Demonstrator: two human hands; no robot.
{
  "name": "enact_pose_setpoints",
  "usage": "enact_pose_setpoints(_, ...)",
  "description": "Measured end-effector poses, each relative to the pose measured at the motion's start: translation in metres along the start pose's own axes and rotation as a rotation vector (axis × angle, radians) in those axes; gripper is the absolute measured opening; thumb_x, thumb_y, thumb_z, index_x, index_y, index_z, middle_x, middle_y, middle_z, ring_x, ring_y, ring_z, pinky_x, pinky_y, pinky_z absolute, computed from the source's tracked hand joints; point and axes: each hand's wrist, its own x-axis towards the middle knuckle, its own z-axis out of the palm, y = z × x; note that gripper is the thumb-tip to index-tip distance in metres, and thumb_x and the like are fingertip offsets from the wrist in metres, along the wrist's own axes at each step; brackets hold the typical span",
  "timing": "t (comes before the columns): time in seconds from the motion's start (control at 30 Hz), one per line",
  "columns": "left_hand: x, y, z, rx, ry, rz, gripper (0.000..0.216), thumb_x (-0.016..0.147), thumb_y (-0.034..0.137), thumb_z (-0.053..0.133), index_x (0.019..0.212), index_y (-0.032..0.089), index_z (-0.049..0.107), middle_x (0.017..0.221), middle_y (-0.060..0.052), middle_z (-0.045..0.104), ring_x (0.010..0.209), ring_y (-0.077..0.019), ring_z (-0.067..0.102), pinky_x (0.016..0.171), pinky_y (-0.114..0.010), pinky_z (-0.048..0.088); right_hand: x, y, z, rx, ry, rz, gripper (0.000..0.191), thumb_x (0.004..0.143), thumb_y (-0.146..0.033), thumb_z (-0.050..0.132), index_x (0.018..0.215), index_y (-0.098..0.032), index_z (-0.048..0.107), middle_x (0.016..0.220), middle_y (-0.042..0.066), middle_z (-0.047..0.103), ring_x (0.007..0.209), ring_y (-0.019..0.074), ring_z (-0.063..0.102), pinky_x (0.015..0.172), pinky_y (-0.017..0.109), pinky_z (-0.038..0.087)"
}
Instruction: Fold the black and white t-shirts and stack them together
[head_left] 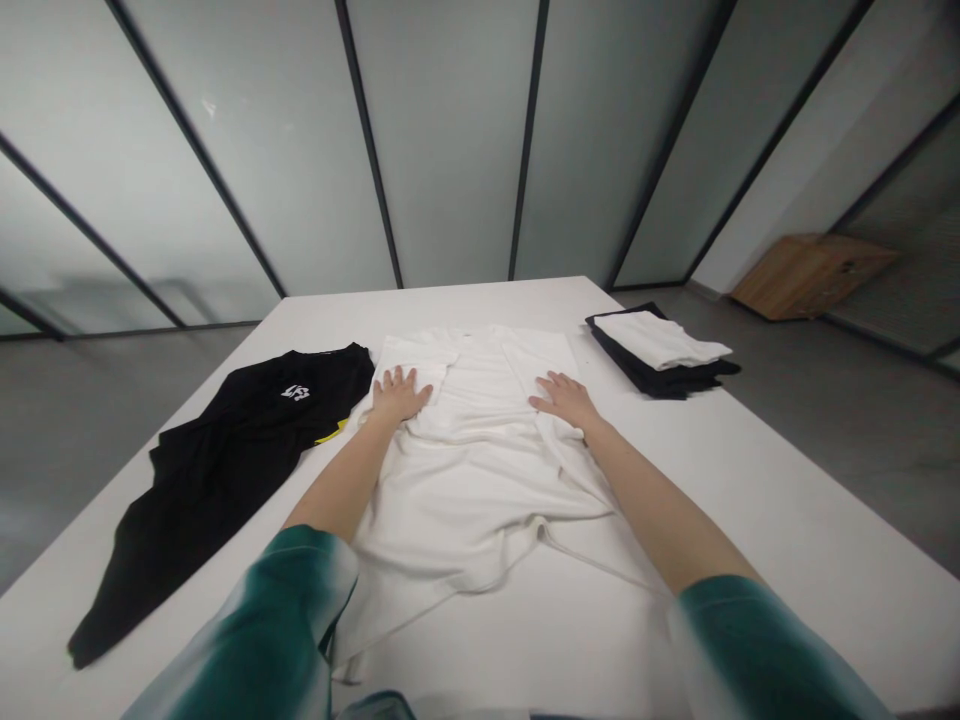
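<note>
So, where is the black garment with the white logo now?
In the head view, the black garment lies on the left side of the table, just left of the white shirt.

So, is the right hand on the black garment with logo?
No, the right hand rests on the white shirt, not the black garment.

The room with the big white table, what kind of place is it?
Probably an office or workroom, though I can't be sure. It has cloudy glass walls with dark bars, a big white table and what looks like a wooden cabinet.
</note>
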Motion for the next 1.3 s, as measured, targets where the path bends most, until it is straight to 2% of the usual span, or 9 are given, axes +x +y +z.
enact_pose_setpoints(0.3, -0.008, -0.006, 0.002, 0.007, 0.033, 0.081, 0.08, 0.092, 0.067, 0.023, 0.157, 0.018, 0.025, 0.164, -0.015, 0.017, 0.15, -0.0365, 0.015, 0.118, -0.054, 0.016, 0.003, 0.003, 0.005, 0.008, 0.035, -0.012, 0.062, 0.093, -0.062, 0.041, 0.145, -0.028, 0.048, 0.156, 0.01, 0.039, 0.143, 0.0336, 0.035, 0.113, 0.052, 0.032)
enact_pose_setpoints(0.5, -0.017, -0.01, -0.002, 0.021, 0.047, 0.151, 0.077, 0.093, 0.066, 0.029, 0.155, 0.02, 0.029, 0.163, -0.014, 0.022, 0.149, -0.0351, 0.019, 0.118, -0.05, 0.018, 0.001, 0.002, 0.002, -0.003, 0.018, -0.008, 0.065, 0.093, -0.063, 0.04, 0.146, -0.026, 0.047, 0.158, 0.01, 0.036, 0.144, 0.0325, 0.033, 0.114, 0.049, 0.031)
enact_pose_setpoints(0.6, -0.022, -0.009, -0.003, 0.017, 0.144, 0.146, 0.071, 0.093, 0.063, 0.034, 0.149, 0.02, 0.041, 0.157, -0.015, 0.036, 0.144, -0.0336, 0.032, 0.115, -0.046, 0.026, 0.0, -0.001, 0.0, -0.001, 0.005, -0.004, 0.067, 0.093, -0.065, 0.039, 0.146, -0.025, 0.046, 0.158, 0.011, 0.035, 0.144, 0.0326, 0.033, 0.114, 0.049, 0.031)
enact_pose_setpoints(0.67, -0.027, -0.007, -0.004, 0.016, 0.238, 0.134, 0.065, 0.092, 0.061, 0.038, 0.139, 0.019, 0.053, 0.146, -0.016, 0.049, 0.135, -0.0332, 0.043, 0.11, -0.044, 0.033, -0.001, -0.002, 0.0, 0.001, 0.005, -0.001, 0.066, 0.094, -0.065, 0.037, 0.146, -0.025, 0.046, 0.158, 0.012, 0.035, 0.144, 0.0325, 0.033, 0.114, 0.05, 0.03)
enact_pose_setpoints(0.73, -0.031, -0.003, -0.006, 0.024, 0.276, 0.128, 0.058, 0.092, 0.058, 0.04, 0.128, 0.018, 0.061, 0.134, -0.017, 0.057, 0.126, -0.0329, 0.05, 0.104, -0.042, 0.04, 0.0, -0.003, 0.0, 0.0, 0.002, 0.005, 0.066, 0.095, -0.064, 0.035, 0.146, -0.025, 0.046, 0.158, 0.012, 0.034, 0.145, 0.0321, 0.032, 0.114, 0.05, 0.03)
enact_pose_setpoints(0.93, -0.038, 0.014, -0.015, 0.071, 0.11, 0.106, 0.046, 0.095, 0.047, 0.036, 0.116, 0.02, 0.066, 0.12, -0.015, 0.065, 0.113, -0.0306, 0.06, 0.091, -0.041, 0.048, 0.01, -0.002, -0.003, 0.019, -0.013, 0.001, 0.061, 0.097, -0.059, 0.03, 0.144, -0.026, 0.049, 0.157, 0.012, 0.037, 0.143, 0.0315, 0.035, 0.113, 0.053, 0.03)
enact_pose_setpoints(1.07, -0.038, 0.028, -0.018, 0.078, -0.025, 0.123, 0.061, 0.092, 0.062, 0.036, 0.135, 0.023, 0.054, 0.133, -0.019, 0.058, 0.122, -0.035, 0.055, 0.095, -0.047, 0.045, 0.027, -0.002, -0.011, 0.043, -0.076, -0.013, 0.06, 0.097, -0.058, 0.028, 0.142, -0.026, 0.051, 0.155, 0.014, 0.039, 0.142, 0.0322, 0.037, 0.111, 0.055, 0.031)
enact_pose_setpoints(1.2, -0.026, 0.035, -0.016, 0.057, -0.057, 0.089, 0.072, 0.093, 0.064, 0.029, 0.152, 0.023, 0.033, 0.156, -0.022, 0.033, 0.143, -0.0399, 0.031, 0.106, -0.056, 0.034, 0.044, -0.007, -0.015, 0.013, -0.115, 0.016, 0.065, 0.096, -0.058, 0.031, 0.149, -0.023, 0.042, 0.159, 0.014, 0.032, 0.145, 0.0317, 0.03, 0.113, 0.05, 0.029)
enact_pose_setpoints(1.3, -0.015, 0.034, -0.016, 0.038, -0.083, 0.076, 0.075, 0.093, 0.063, 0.028, 0.155, 0.02, 0.027, 0.161, -0.021, 0.021, 0.148, -0.04, 0.017, 0.113, -0.057, 0.024, 0.048, -0.014, -0.018, -0.046, -0.078, 0.01, 0.064, 0.096, -0.053, 0.033, 0.149, -0.018, 0.04, 0.158, 0.017, 0.033, 0.143, 0.0334, 0.033, 0.111, 0.049, 0.03)
